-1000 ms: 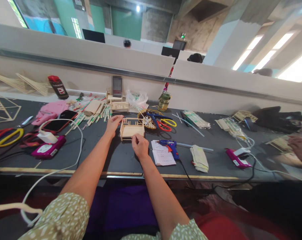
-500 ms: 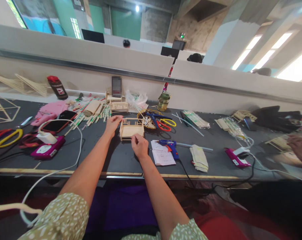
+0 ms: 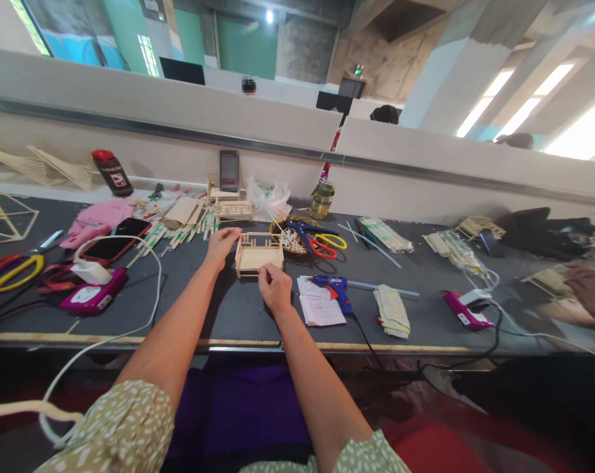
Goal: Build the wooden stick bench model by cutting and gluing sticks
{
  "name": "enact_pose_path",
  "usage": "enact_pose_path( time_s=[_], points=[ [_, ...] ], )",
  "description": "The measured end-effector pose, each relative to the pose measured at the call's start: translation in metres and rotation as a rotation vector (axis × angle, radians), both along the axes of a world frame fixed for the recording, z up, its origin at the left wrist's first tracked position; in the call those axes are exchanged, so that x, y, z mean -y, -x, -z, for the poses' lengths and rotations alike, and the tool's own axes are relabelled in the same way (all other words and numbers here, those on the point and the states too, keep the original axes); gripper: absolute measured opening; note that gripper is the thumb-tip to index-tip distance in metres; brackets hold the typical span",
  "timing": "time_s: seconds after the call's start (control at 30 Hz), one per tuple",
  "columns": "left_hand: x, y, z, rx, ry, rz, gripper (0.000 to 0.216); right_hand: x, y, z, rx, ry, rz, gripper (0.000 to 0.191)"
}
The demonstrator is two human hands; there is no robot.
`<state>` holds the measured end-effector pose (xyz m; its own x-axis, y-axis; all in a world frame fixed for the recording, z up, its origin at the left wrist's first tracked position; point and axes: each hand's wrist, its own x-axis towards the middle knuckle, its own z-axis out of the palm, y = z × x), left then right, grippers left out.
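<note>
A small wooden stick model (image 3: 259, 253), shaped like a railed tray, sits on the dark table (image 3: 238, 315) in front of me. My left hand (image 3: 222, 244) rests against its left side, fingers curled toward it. My right hand (image 3: 274, 288) is closed just below the model's front edge, fingers pinched together; what they hold, if anything, I cannot make out.
A blue glue gun (image 3: 335, 288) and paper sheet (image 3: 320, 309) lie right of my right hand. Scissors (image 3: 316, 240) rest on a basket. Loose sticks (image 3: 184, 223), a phone (image 3: 115, 243), a pink device (image 3: 91, 293) with white cable lie left. Another person's hand (image 3: 590, 289) works at far right.
</note>
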<state>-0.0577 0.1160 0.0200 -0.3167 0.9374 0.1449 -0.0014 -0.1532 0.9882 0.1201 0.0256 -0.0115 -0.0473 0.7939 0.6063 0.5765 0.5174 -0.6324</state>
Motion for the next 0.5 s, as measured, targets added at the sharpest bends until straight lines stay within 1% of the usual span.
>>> enact_pose_path(
  time_s=[0.5],
  points=[
    [-0.0012, -0.0007, 0.0027, 0.004, 0.001, 0.014, 0.047, -0.0004, 0.0003, 0.0003, 0.007, 0.015, 0.007, 0.028]
  ],
)
